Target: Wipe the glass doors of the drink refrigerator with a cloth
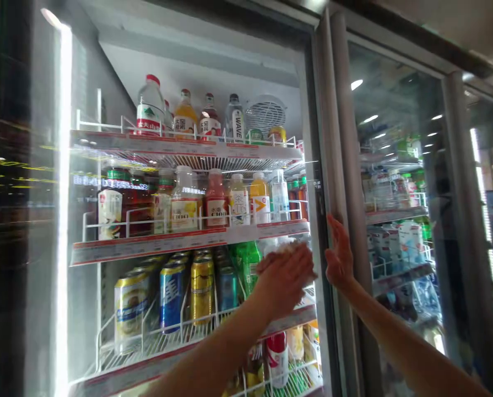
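My left hand (281, 275) is pressed flat over a crumpled pale cloth (290, 247) against the glass door of a drinks fridge, towards its right side. Most of the cloth is hidden under my palm and fingers, and the area is slightly blurred. My right hand (339, 256) rests against the grey door frame (335, 165), just right of that glass. Its fingers stretch upward, and it holds nothing. Behind the glass, a green bottle (252, 262) stands close to my left hand.
Wire shelves carry bottles above and beer cans (202, 286) lower down. A bright light strip (63, 209) runs down the left side. To the right stands another glass-doored fridge (395, 110) stocked with drinks. Reflections of lit signs show on the glass.
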The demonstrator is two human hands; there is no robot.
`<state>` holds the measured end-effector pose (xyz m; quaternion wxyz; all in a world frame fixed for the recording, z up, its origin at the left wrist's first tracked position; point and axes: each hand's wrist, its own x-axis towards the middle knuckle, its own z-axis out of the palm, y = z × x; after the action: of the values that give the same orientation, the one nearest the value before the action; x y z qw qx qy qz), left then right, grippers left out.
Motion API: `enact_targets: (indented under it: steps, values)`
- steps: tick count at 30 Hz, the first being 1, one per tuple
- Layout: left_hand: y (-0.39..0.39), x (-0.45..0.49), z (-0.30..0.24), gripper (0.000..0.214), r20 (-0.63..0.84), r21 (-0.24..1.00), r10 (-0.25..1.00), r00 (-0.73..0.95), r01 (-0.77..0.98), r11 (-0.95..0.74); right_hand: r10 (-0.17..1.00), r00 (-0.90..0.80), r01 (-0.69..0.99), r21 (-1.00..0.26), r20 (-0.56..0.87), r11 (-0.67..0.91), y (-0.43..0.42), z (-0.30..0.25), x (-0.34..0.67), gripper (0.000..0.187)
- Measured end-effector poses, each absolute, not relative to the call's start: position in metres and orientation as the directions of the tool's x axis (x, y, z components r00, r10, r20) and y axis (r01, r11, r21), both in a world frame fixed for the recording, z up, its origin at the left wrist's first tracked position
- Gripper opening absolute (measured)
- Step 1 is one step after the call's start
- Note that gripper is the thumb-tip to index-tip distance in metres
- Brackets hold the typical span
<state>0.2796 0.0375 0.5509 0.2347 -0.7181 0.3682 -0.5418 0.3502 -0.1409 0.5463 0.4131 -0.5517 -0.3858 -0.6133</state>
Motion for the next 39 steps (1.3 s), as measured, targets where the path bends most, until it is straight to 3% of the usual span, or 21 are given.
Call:
enact_targets:
  steps: [5,7,11,13,16,19,22,25,27,29,32,34,35,36,39]
  values:
    - [0.017,0.294,0.657,0.055,0.829,-0.494,-0.526,0.190,-0.190,-0.848,-0.194,0.069,0.992,-0.088,0.979,-0.094,-0.136,0.544,0.341,0.055]
    - [0.005,0.298,0.649,0.055,0.785,-0.551,-0.585,0.205,-0.201,-0.810,-0.230,0.120,0.992,-0.125,0.966,-0.008,-0.136,0.541,0.338,0.054]
    - [-0.007,0.301,0.583,0.048,0.489,-0.804,-0.860,0.149,-0.307,-0.510,-0.281,0.214,0.975,-0.186,0.936,0.122,-0.140,0.533,0.330,0.053]
    - [-0.006,0.303,0.586,0.043,0.482,-0.809,-0.868,0.123,-0.318,-0.494,-0.276,0.220,0.974,-0.194,0.936,0.120,-0.141,0.530,0.326,0.054]
    - [-0.005,0.306,0.651,0.046,0.709,-0.649,-0.687,0.156,-0.237,-0.723,-0.260,0.192,0.981,-0.177,0.946,0.079,-0.139,0.527,0.323,0.055]
    - [-0.004,0.306,0.693,0.053,0.820,-0.522,-0.545,0.176,-0.163,-0.837,-0.232,0.170,0.985,-0.158,0.958,0.072,-0.138,0.526,0.324,0.057]
    - [0.001,0.297,0.628,0.051,0.758,-0.601,-0.622,0.198,-0.159,-0.783,-0.198,0.144,0.989,-0.144,0.970,0.015,-0.138,0.524,0.328,0.058]
    - [0.019,0.276,0.520,0.049,0.581,-0.758,-0.791,0.194,-0.227,-0.612,-0.123,0.088,0.983,-0.106,0.989,-0.148,-0.139,0.527,0.327,0.056]
    - [0.042,0.260,0.488,0.048,0.504,-0.795,-0.840,0.202,-0.271,-0.542,-0.059,0.053,0.961,-0.067,0.997,-0.270,-0.138,0.534,0.324,0.052]
    - [0.075,0.246,0.502,0.044,0.647,-0.705,-0.729,0.224,-0.190,-0.683,-0.005,0.014,0.932,-0.015,1.000,-0.363,-0.131,0.541,0.318,0.051]
    - [0.125,0.234,0.554,0.044,0.947,-0.319,-0.316,0.058,0.045,-0.947,0.069,-0.037,0.898,0.064,0.997,-0.435,-0.111,0.543,0.312,0.052]
    - [0.140,0.230,0.561,0.048,0.990,-0.131,-0.136,-0.042,0.106,-0.986,0.103,-0.042,0.873,0.087,0.994,-0.480,-0.097,0.535,0.310,0.051]
    - [0.140,0.229,0.549,0.048,0.992,-0.117,-0.122,-0.043,0.106,-0.987,0.118,-0.052,0.855,0.106,0.992,-0.508,-0.091,0.529,0.311,0.050]
    - [0.136,0.227,0.531,0.046,0.984,-0.178,-0.179,-0.009,0.082,-0.981,0.129,-0.070,0.835,0.128,0.989,-0.535,-0.086,0.524,0.312,0.048]
    - [0.123,0.217,0.469,0.034,0.825,-0.546,-0.554,0.107,-0.096,-0.832,0.144,-0.138,0.786,0.197,0.980,-0.587,-0.081,0.511,0.316,0.045]
